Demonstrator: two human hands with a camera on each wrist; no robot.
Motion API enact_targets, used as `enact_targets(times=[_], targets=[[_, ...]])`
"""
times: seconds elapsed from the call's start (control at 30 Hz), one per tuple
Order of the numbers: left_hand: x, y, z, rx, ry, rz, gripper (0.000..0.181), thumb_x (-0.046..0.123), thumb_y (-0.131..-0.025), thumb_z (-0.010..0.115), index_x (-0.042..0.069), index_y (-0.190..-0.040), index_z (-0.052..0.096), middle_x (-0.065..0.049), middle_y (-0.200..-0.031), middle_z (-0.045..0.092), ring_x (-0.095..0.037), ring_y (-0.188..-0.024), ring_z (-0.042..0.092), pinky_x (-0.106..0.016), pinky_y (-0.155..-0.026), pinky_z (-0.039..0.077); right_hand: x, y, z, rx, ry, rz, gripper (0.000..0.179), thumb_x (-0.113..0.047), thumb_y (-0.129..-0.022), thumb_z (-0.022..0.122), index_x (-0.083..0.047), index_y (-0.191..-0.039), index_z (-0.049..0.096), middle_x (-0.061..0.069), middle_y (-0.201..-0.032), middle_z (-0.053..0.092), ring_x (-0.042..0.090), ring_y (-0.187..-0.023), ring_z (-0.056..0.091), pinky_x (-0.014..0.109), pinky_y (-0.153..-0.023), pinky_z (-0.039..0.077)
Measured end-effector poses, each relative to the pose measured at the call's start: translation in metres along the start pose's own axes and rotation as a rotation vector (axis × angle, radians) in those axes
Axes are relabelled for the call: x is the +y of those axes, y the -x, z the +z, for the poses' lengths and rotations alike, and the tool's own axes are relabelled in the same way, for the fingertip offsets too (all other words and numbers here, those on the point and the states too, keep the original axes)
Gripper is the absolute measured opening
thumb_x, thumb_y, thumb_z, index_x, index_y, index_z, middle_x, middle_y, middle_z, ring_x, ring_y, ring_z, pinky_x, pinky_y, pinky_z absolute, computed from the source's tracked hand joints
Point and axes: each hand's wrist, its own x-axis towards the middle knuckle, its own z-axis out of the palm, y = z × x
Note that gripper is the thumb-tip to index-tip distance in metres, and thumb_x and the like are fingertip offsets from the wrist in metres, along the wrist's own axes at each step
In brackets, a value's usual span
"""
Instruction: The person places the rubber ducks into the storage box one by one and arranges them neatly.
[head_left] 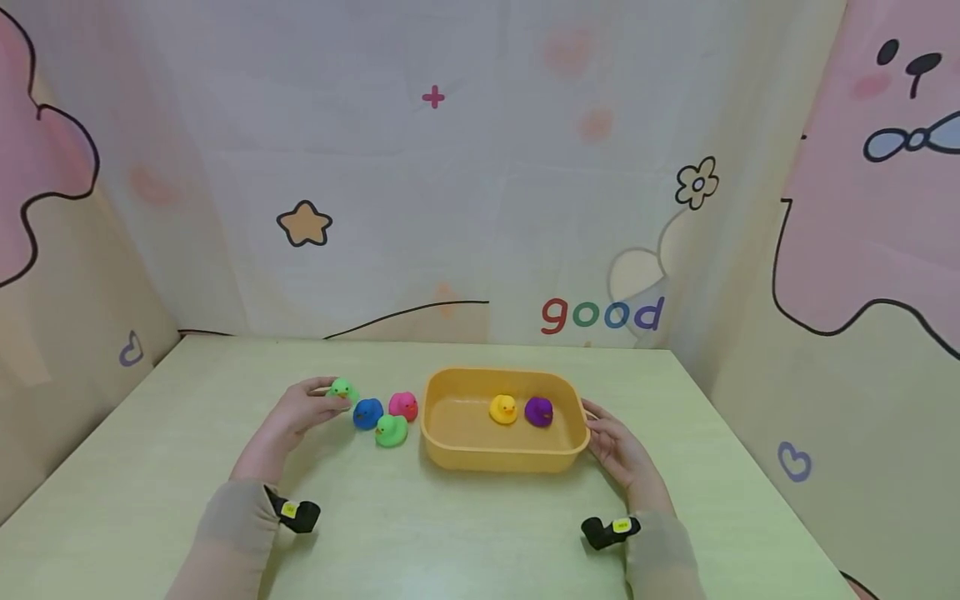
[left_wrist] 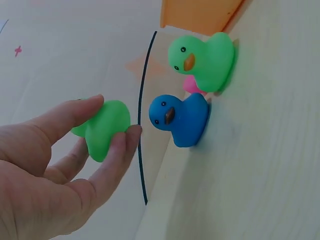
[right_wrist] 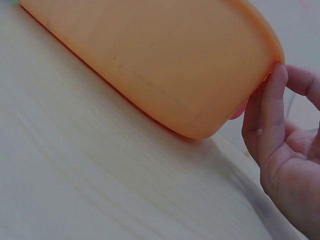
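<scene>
My left hand [head_left: 306, 410] pinches a light green rubber duck [left_wrist: 107, 131] between thumb and fingers, raised off the table in the left wrist view. Close to it sit a blue duck [head_left: 367, 414], a second green duck [head_left: 392, 432] and a pink duck [head_left: 403, 406]. To their right stands a yellow-orange plastic basin [head_left: 495, 459] holding a yellow duck [head_left: 503, 409] and a purple duck [head_left: 538, 412]. At the basin's right end, my right hand [head_left: 618, 450] grips the rim with its fingertips, also visible in the right wrist view.
The pale table [head_left: 450, 533] runs back to a printed cloth backdrop [head_left: 375, 167]. Similar cloth walls rise at the left [head_left: 60, 375] and right [head_left: 885, 400]. A black wrist camera [head_left: 298, 514] sits on the left sleeve, another camera [head_left: 609, 532] on the right.
</scene>
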Motion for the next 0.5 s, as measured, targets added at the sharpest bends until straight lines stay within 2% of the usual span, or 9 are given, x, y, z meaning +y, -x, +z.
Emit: enact_targets(times=[0.1,0.3,0.5], targets=[[0.005,0.001,0.004,0.013,0.043,0.007,0.072,0.005,-0.092,0.065,-0.01,-0.149,0.024,-0.03,-0.142,0.041,0.0,-0.09,0.062,-0.025,-0.096,0.052,-0.002,0.003,0.003,-0.021,0.005,-0.002,0.033,0.005,-0.1,0.034,-0.014,-0.122,0.052,0.0,-0.114,0.064,0.007,-0.091,0.066,0.017,-0.08,0.055],[0.015,-0.005,0.013,-0.016,0.131,0.023,0.076,0.007,-0.092,0.066,-0.011,-0.15,0.02,-0.026,-0.14,0.041,0.0,-0.09,0.063,-0.021,-0.093,0.052,-0.004,0.003,0.006,-0.002,0.018,0.01,0.034,0.004,-0.1,0.036,-0.01,-0.13,0.041,0.0,-0.114,0.064,0.006,-0.09,0.066,0.016,-0.08,0.055],[0.029,-0.014,0.036,-0.06,0.126,0.017,0.068,0.005,-0.094,0.061,-0.009,-0.15,0.023,-0.029,-0.145,0.039,-0.003,-0.096,0.062,-0.022,-0.097,0.05,-0.004,0.004,0.006,0.0,0.011,0.012,0.032,0.004,-0.1,0.036,-0.012,-0.127,0.044,0.0,-0.114,0.063,0.006,-0.088,0.065,0.016,-0.079,0.055]])
